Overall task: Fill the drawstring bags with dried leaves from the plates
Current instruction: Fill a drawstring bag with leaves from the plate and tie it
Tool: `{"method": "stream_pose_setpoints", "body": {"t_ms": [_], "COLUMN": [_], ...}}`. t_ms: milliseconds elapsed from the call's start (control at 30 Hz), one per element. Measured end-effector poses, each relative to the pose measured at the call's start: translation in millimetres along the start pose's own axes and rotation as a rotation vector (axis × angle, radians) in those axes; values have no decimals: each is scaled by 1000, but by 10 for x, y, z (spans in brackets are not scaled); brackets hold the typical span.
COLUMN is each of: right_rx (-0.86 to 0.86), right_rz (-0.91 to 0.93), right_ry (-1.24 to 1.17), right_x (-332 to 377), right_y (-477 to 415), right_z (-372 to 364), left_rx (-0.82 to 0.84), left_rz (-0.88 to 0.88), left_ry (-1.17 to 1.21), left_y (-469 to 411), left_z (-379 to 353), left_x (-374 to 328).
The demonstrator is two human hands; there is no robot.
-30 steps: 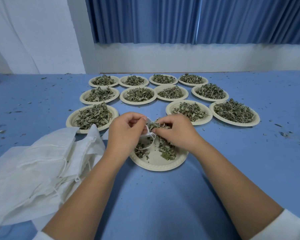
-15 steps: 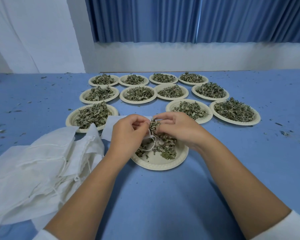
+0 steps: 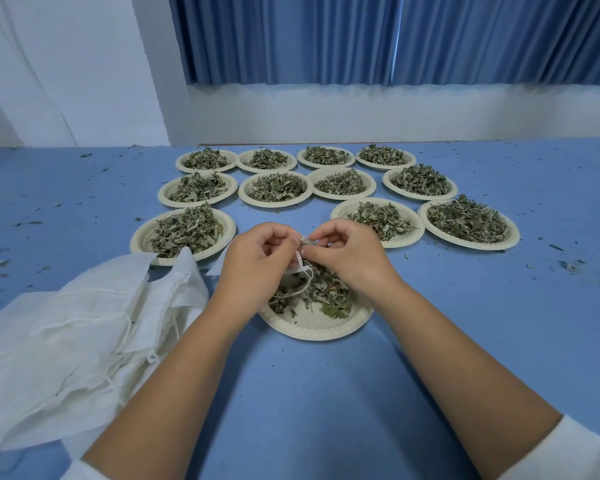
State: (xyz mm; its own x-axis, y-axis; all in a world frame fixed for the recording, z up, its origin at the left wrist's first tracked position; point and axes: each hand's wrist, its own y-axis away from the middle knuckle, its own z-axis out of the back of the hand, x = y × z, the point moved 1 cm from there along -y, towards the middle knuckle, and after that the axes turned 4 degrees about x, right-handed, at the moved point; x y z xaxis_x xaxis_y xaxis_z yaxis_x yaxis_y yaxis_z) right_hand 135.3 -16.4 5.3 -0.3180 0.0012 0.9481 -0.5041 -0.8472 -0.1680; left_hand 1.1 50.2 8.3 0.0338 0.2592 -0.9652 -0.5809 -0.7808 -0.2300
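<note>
Nearest me, the pile of empty bags [image 3: 77, 327] lay at my left, so most of the filling remained. Over the near plate [image 3: 312, 332], half cleared of dried leaves [image 3: 329, 296], my left hand [image 3: 257, 258] pinched the drawstring bag [image 3: 294, 266] while my right hand [image 3: 347, 251] pinched leaves at its mouth, slightly higher than a second before. Eleven far plates [image 3: 478, 244] sat full.

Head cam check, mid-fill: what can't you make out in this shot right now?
1. Head view: drawstring bag mostly hidden behind the left hand; how full, cannot tell.
2. Head view: how many dried leaves the right hand pinches, hidden by its own fingers.
3. Head view: near plate, far side covered by both hands.
4. Head view: pile of empty bags cut off by the left edge; count unclear.
</note>
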Motion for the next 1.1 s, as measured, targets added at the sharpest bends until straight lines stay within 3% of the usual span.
{"method": "stream_pose_setpoints", "body": {"t_ms": [200,300,400,567,667,867,1100], "right_rx": [146,51,15,229,226,354,143], "right_rz": [-173,-120,-134,-359,-396,-425,-243], "right_ry": [-63,6,19,-374,-540,-406,-142], "right_x": [-12,-18,-26,61,131,144,172], "right_y": [1,2,-6,-3,-19,41,41], "right_z": [25,-27,-62,60,152,157,207], "left_rx": [102,156,96,-66,-137,-167,-118], "left_rz": [14,1,-14,-10,-4,-12,-21], "left_ry": [11,-50,-136,-129,-99,-87,-164], "left_y": [27,44,35,-6,-17,-19,2], "left_z": [11,-4,-32,31,64,71,41], "left_x": [-45,-63,-47,-10,-1,-8,-10]}}
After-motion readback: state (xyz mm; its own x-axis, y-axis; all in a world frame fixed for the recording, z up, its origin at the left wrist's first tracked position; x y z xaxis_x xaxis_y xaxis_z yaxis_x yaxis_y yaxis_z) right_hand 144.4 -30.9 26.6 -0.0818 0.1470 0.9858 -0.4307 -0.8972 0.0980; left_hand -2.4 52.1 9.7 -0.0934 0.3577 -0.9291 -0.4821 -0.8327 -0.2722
